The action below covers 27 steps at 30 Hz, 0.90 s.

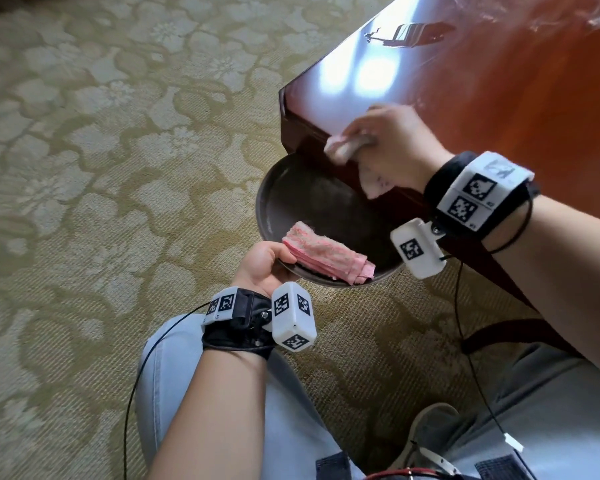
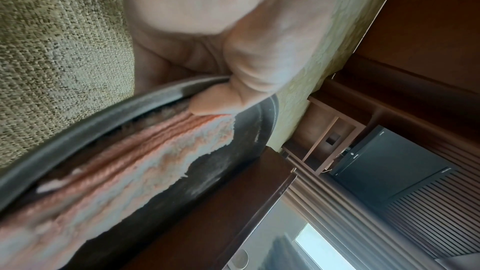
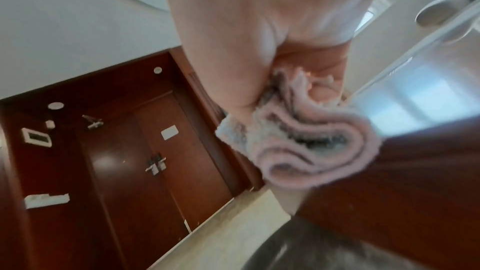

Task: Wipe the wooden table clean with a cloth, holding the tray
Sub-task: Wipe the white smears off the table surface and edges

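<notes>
The glossy reddish wooden table (image 1: 482,84) fills the upper right of the head view. My right hand (image 1: 392,140) grips a bunched pale pink cloth (image 1: 347,147) (image 3: 306,151) at the table's near edge, by its corner. Just below that edge my left hand (image 1: 267,265) holds a round dark tray (image 1: 291,199) (image 2: 85,130) by its rim, thumb (image 2: 221,100) on top. A second folded pink cloth (image 1: 326,254) (image 2: 135,171) lies in the tray near my thumb. The tray's far part is tucked under the table edge.
Patterned beige carpet (image 1: 101,168) covers the floor to the left. My knees in light jeans (image 1: 187,375) and a grey shoe (image 1: 426,431) are below. Cables (image 1: 465,323) hang from the wrist cameras. Dark wooden cabinets and a black appliance (image 2: 389,161) stand beyond.
</notes>
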Each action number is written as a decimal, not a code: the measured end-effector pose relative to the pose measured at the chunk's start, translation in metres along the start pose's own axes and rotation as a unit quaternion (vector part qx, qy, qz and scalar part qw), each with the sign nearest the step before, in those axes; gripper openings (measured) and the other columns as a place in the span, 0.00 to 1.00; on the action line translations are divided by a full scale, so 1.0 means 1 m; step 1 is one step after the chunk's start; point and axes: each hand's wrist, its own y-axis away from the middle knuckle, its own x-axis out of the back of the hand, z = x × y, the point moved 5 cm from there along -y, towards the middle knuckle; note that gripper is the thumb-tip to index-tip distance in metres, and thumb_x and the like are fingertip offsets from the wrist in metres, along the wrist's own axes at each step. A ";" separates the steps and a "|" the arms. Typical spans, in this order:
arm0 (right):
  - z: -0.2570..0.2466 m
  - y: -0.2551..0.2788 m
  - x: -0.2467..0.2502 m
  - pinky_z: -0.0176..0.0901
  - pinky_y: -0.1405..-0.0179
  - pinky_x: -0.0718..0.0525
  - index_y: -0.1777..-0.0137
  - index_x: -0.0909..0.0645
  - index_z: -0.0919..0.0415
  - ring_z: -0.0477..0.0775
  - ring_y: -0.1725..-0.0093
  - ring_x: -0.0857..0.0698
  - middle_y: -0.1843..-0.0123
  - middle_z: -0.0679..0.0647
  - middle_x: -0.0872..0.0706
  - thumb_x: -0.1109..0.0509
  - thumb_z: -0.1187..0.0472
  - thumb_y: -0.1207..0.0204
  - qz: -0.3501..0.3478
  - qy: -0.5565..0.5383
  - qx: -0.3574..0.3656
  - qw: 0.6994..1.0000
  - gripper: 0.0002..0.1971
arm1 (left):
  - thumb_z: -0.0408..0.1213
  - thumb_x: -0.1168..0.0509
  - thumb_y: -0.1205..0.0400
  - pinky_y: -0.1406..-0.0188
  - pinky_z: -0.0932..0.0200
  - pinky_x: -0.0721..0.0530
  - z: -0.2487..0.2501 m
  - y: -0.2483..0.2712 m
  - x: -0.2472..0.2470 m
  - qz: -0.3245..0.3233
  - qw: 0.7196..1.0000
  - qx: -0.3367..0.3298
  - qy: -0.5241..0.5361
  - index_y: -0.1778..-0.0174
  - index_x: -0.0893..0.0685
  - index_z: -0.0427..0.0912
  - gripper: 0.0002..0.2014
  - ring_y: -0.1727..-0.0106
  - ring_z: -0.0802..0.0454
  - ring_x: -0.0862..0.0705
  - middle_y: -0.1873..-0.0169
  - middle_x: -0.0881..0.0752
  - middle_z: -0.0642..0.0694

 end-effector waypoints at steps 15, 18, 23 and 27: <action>0.063 -0.047 -0.009 0.42 0.48 0.15 0.54 0.13 0.58 0.56 0.54 0.16 0.51 0.57 0.15 0.35 0.75 0.38 -0.023 0.089 -0.149 0.985 0.17 | 0.21 0.39 0.42 0.47 0.51 0.11 0.000 0.000 0.006 0.015 1.000 0.005 0.010 0.36 0.27 0.36 0.34 0.40 0.36 0.19 0.39 0.21 0.32; 0.050 -0.067 -0.019 0.34 0.55 0.27 0.45 0.13 0.51 0.53 0.53 0.20 0.51 0.50 0.20 0.33 0.75 0.36 -0.043 0.101 -0.116 0.987 0.24 | 0.21 0.42 0.38 0.56 0.54 0.09 0.003 0.002 0.006 0.019 1.000 0.002 0.007 0.37 0.26 0.34 0.30 0.44 0.36 0.18 0.40 0.21 0.31; 0.016 -0.102 -0.033 0.15 0.57 0.33 0.36 0.17 0.72 0.26 0.57 0.19 0.48 0.64 0.10 0.35 0.82 0.31 -0.071 0.073 0.027 0.994 0.23 | 0.22 0.43 0.38 0.58 0.56 0.10 0.006 0.008 0.004 0.015 1.000 -0.001 0.005 0.48 0.20 0.31 0.22 0.51 0.39 0.16 0.50 0.16 0.34; -0.002 -0.096 -0.036 0.24 0.55 0.27 0.40 0.12 0.65 0.44 0.52 0.21 0.45 0.63 0.13 0.32 0.78 0.27 -0.051 0.062 0.078 0.994 0.18 | 0.22 0.44 0.39 0.61 0.56 0.11 0.008 0.013 0.003 0.018 1.000 -0.005 -0.003 0.59 0.20 0.31 0.15 0.59 0.41 0.14 0.58 0.15 0.37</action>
